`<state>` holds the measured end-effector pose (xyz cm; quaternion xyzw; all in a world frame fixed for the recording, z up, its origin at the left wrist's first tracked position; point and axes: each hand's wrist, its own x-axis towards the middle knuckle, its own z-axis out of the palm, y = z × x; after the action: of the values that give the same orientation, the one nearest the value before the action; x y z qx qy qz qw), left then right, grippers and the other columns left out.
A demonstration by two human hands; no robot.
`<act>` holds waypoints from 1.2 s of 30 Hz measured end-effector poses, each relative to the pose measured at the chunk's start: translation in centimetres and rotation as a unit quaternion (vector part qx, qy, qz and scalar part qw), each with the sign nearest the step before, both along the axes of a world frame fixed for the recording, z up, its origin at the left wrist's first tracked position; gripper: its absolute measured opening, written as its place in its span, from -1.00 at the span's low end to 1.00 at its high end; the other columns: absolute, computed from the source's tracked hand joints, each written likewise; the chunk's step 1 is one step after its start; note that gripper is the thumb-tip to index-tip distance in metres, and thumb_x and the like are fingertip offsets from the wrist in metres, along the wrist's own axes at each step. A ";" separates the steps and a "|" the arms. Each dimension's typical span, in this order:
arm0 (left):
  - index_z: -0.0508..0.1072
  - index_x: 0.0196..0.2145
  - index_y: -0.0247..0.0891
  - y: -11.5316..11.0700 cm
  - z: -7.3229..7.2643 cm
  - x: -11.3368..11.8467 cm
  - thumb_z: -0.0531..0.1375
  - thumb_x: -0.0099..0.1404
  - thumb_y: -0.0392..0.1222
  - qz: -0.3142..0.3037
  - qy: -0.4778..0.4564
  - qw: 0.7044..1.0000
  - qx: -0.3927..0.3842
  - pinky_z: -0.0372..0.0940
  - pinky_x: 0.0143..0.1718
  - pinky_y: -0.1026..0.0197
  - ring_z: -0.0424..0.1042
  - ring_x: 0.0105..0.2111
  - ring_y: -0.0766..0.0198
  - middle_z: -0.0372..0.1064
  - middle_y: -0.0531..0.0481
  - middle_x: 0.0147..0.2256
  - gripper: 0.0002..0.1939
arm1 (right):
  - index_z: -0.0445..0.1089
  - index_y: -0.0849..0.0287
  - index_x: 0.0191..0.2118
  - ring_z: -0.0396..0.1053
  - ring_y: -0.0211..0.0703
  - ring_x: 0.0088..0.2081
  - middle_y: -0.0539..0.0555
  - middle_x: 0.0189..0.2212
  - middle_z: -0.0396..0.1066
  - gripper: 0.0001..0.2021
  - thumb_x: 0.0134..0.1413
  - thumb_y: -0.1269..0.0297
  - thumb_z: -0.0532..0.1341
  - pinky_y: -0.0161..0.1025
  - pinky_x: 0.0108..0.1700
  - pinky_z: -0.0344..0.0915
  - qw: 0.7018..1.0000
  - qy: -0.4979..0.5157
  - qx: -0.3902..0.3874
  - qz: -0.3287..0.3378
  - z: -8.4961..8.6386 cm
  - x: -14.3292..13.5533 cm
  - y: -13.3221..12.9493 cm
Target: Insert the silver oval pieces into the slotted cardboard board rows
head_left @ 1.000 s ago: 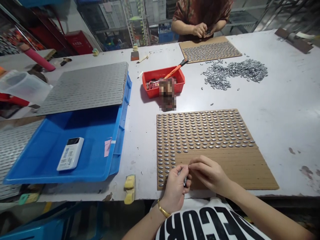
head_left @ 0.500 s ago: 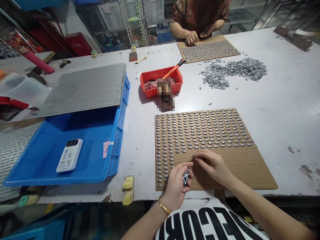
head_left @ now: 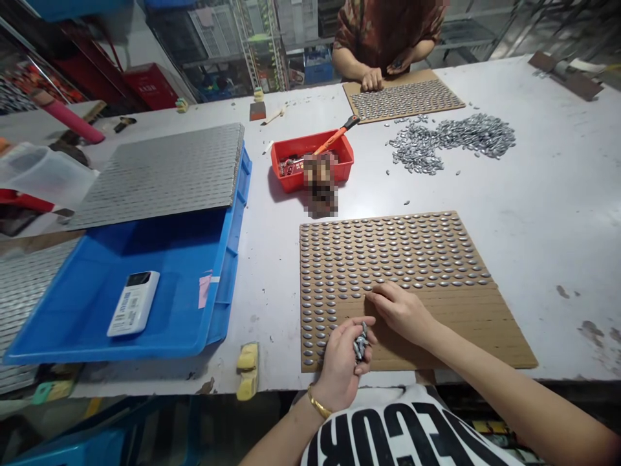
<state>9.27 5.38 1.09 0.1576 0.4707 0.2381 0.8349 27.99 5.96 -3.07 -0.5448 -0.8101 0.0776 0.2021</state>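
A brown cardboard sheet (head_left: 436, 330) lies before me, with rows of small silver pieces (head_left: 388, 243), pointed at both ends, across its far part and down its left side. Cupped over its near-left area, my left hand (head_left: 343, 356) holds a small heap of loose silver pieces (head_left: 360, 343). My right hand (head_left: 400, 314) is at the near edge of the rows, thumb and fingers pinched on one silver piece against the cardboard. Its fingers partly cover that piece.
Beyond the sheet lies a pile of silver pieces (head_left: 478, 134). A red bin (head_left: 286, 184) holds an orange-handled tool (head_left: 334, 137). At left, a blue tray (head_left: 184, 346) carries a white device (head_left: 134, 304) and stacked filled sheets (head_left: 165, 168). Across the table, a person works at another sheet (head_left: 431, 76).
My right hand has moved slightly away from me and left, bringing a silver piece down at the end of a row. My left hand stays nearly in place.
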 end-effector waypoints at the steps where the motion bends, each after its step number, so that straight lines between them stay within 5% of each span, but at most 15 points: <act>1: 0.42 -0.14 -0.31 0.0 0.0 0.0 0.18 0.12 -0.10 -0.001 0.001 1.000 0.001 -0.21 -0.70 0.39 0.17 -0.60 0.48 0.31 0.01 -0.42 -0.64 | 0.43 0.18 -0.15 0.34 -0.05 -0.17 0.20 -0.22 0.40 -0.73 0.14 0.55 0.06 -0.18 -0.19 0.36 1.000 0.007 -0.004 -0.003 0.2 0.0 0.0; 12: 0.31 -0.30 -0.25 -0.2 0.4 0.4 0.22 0.15 -0.05 -0.009 0.001 0.999 0.045 -0.25 -0.70 0.40 0.17 -0.63 0.51 0.31 0.07 -0.43 -0.74 | 0.43 0.10 -0.09 0.39 -0.15 -0.21 0.11 -0.26 0.39 -0.80 0.25 0.30 0.10 -0.22 -0.18 0.37 0.944 0.281 -0.174 -0.004 4.1 -1.7 -1.7; 20: 0.39 -0.32 -0.31 -0.6 0.0 0.7 0.30 0.10 0.04 -0.025 -0.023 0.998 0.053 -0.26 -0.70 0.42 0.11 -0.62 0.56 0.24 0.06 -0.43 -0.64 | 0.41 0.06 -0.03 0.38 -0.13 -0.12 0.14 -0.17 0.37 -0.75 0.24 0.36 0.09 -0.18 -0.09 0.37 0.932 0.314 -0.178 0.036 4.3 -0.9 -2.0; 26: 0.41 -0.26 -0.32 -0.8 0.2 0.8 0.31 0.11 -0.02 -0.064 -0.058 0.996 0.014 -0.30 -0.70 0.42 0.11 -0.62 0.57 0.23 0.06 -0.42 -0.66 | 0.45 0.11 -0.22 0.34 -0.12 -0.04 0.14 -0.12 0.34 -0.84 0.24 0.30 0.11 -0.16 0.01 0.31 0.916 0.337 -0.212 0.047 5.0 -0.3 -2.3; 32: 0.38 -0.25 -0.30 -0.6 0.2 1.1 0.22 0.19 -0.03 -0.007 -0.038 0.999 0.016 -0.28 -0.71 0.42 0.13 -0.62 0.55 0.23 0.06 -0.43 -0.71 | 0.37 0.15 -0.20 0.43 -0.14 -0.19 0.12 -0.25 0.46 -0.85 0.24 0.22 0.12 -0.23 -0.16 0.40 0.868 0.438 -0.228 -0.053 4.4 -0.2 -3.4; 36: 0.37 -0.15 -0.30 -0.6 0.2 1.1 0.13 0.21 -0.09 0.021 -0.016 1.000 0.002 -0.20 -0.72 0.42 0.18 -0.62 0.49 0.28 0.03 -0.42 -0.70 | 0.40 0.14 -0.20 0.43 -0.18 -0.30 0.09 -0.31 0.45 -0.86 0.22 0.25 0.13 -0.30 -0.29 0.38 0.893 0.399 -0.177 -0.107 3.8 0.9 -3.8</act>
<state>10.35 4.80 1.28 0.1457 0.4599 0.2595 0.8366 28.84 2.19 0.77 -0.5781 -0.5709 0.4085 0.4159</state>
